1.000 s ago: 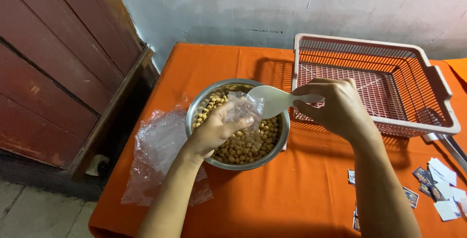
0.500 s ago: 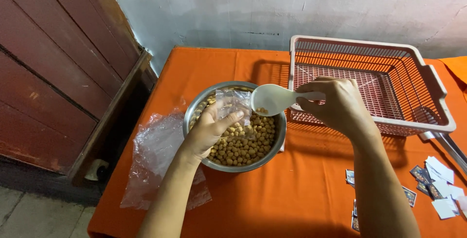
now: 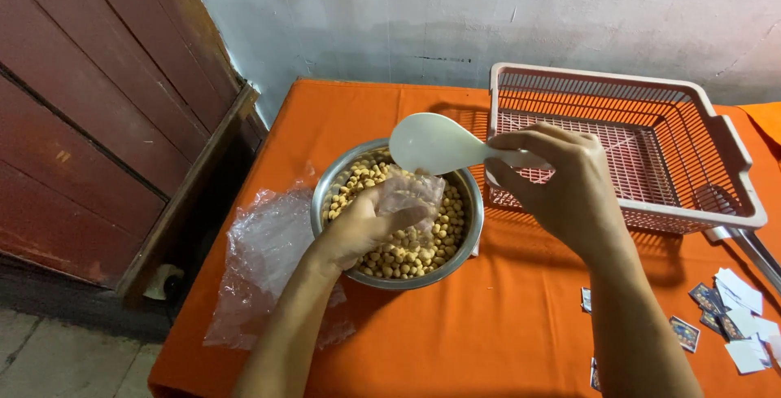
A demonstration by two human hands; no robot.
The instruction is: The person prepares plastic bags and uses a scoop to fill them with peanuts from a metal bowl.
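The left hand pinches a small clear plastic bag open over the round metal bowl of tan pellets, while the right hand grips a white plastic scoop just above it, handle pointing right.

left hand grips small clear bag over steel bowl of tan pellets; right hand holds white spoon above it. pink basket beside, orange table.
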